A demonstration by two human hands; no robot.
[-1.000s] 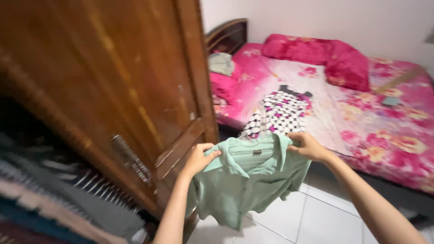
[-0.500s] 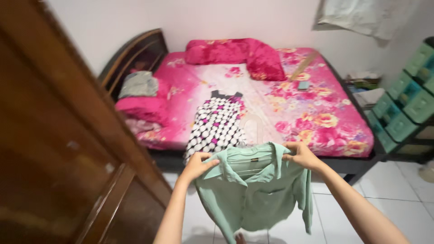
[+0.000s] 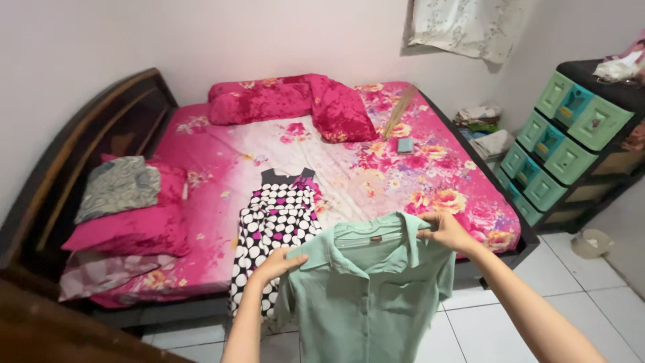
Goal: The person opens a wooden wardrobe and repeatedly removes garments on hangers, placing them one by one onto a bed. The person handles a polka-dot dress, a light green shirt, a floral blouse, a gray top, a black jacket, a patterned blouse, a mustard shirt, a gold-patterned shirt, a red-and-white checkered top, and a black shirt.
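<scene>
I hold a mint-green collared shirt [image 3: 366, 296] up in front of me by its shoulders. My left hand [image 3: 277, 262] grips the left shoulder and my right hand [image 3: 445, 230] grips the right shoulder next to the collar. The shirt hangs open-faced over the floor at the foot of a bed [image 3: 222, 175] with a pink floral sheet. A black-and-white dotted dress [image 3: 274, 225] lies flat on the bed just beyond the shirt, its hem draping over the bed's near edge.
Pink pillows [image 3: 295, 101] lie at the head of the bed and folded cloths [image 3: 121, 191] are stacked at its left side. A green plastic drawer unit [image 3: 571, 138] stands at the right wall. A brown wardrobe edge [image 3: 54, 329] shows bottom left. White floor tiles [image 3: 571, 296] lie at right.
My view has turned right, away from the wardrobe, so the whole bed and drawer unit now show. Both hands still hold the green shirt, now closer to the bed's foot.
</scene>
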